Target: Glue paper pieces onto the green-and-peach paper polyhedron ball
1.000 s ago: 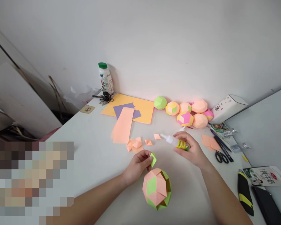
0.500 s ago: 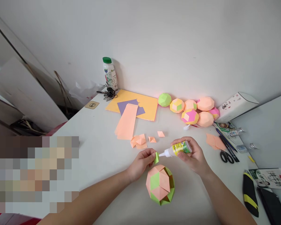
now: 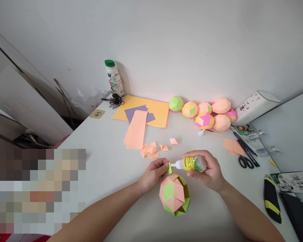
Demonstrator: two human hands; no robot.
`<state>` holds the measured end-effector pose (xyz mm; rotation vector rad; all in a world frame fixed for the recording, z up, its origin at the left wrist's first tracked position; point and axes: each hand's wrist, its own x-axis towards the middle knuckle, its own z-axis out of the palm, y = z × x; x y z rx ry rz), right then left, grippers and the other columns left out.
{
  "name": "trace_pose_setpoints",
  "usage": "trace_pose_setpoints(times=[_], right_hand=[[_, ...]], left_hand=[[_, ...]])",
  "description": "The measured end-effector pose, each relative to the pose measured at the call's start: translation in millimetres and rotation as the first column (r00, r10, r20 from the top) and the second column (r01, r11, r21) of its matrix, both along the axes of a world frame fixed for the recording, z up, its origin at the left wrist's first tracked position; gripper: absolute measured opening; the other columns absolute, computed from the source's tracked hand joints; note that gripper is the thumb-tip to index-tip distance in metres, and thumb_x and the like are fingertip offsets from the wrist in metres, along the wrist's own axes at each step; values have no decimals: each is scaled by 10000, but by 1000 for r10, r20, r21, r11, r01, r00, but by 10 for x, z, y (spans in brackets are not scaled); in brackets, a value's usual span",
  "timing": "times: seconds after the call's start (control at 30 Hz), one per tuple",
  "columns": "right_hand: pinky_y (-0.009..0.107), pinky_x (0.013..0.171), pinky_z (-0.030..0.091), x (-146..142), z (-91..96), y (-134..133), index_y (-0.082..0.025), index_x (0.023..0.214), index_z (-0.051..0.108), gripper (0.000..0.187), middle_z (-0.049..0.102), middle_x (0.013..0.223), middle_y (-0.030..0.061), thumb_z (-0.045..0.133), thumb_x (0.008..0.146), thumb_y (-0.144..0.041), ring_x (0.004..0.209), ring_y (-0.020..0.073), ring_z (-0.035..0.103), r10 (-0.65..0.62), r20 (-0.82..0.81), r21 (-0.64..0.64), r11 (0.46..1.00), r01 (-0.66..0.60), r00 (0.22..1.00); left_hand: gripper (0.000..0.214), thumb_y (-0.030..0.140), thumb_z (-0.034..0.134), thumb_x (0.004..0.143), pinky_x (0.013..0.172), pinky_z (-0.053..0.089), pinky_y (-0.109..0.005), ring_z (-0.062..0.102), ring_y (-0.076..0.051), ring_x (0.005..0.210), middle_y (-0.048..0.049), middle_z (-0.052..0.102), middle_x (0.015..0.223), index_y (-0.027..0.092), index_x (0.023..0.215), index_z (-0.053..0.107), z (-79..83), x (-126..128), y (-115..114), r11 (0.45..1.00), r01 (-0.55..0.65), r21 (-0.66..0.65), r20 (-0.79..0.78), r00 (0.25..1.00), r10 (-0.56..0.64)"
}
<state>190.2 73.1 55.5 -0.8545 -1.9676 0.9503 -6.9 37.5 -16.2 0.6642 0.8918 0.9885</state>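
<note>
My left hand [image 3: 155,175] pinches a small folded piece of green paper [image 3: 169,169] between thumb and fingers. In my right hand [image 3: 210,172] lies a glue bottle [image 3: 192,163] with a yellow and green label, held sideways. Its white nozzle points left and meets the green paper's edge; whether glue is coming out I cannot tell. Just below both hands a peach and green folded paper ball [image 3: 175,196] rests on the table, with open pockets on its right side. Beyond my left hand lie several small folded peach paper pieces [image 3: 150,150].
Peach paper strips [image 3: 137,129] overlap purple paper and a yellow sheet [image 3: 156,104]. Several finished paper balls [image 3: 204,120] line the wall. Scissors [image 3: 245,162], pens and a black-yellow box cutter [image 3: 272,200] lie right. A white bottle [image 3: 114,79] and keys [image 3: 116,99] stand back left.
The glue bottle's nozzle has come closer to the green paper, and the bottle has turned slightly in my right hand. The whole view has shifted a little.
</note>
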Motion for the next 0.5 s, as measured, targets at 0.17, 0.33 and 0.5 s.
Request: trace_pose_setpoints(times=[0.17,0.33,0.5], right_hand=[[291,596,533,-30,8,-18,-232,992,599,385,711,856,58,709,756,-516,715,199,669,-23,25,11,1000,23,999],[273,620,533,-40,-6,-30,-222,1019,593,406,705,866,53,703,762,-517,720,180,664,-12,-22,39,999,13,1000],[279,627,529,-47,-16,-38,-224,1013,585,413,702,830,45,688,765,-537,710,178,653,-46,-37,43,998,47,998]], left_hand=[[344,473,711,717,547,288,-235,361,-89,543,34,436,589,162,668,573,-19,-9,-5,1000,7,27,-14,1000,-7],[346,477,724,700,545,305,-230,371,-88,540,38,437,580,162,681,581,-32,-10,-16,1000,-12,17,-41,999,13],[337,486,704,721,525,314,-230,414,-88,524,29,492,598,167,731,597,-48,-10,-32,1000,13,2,-52,999,-13]])
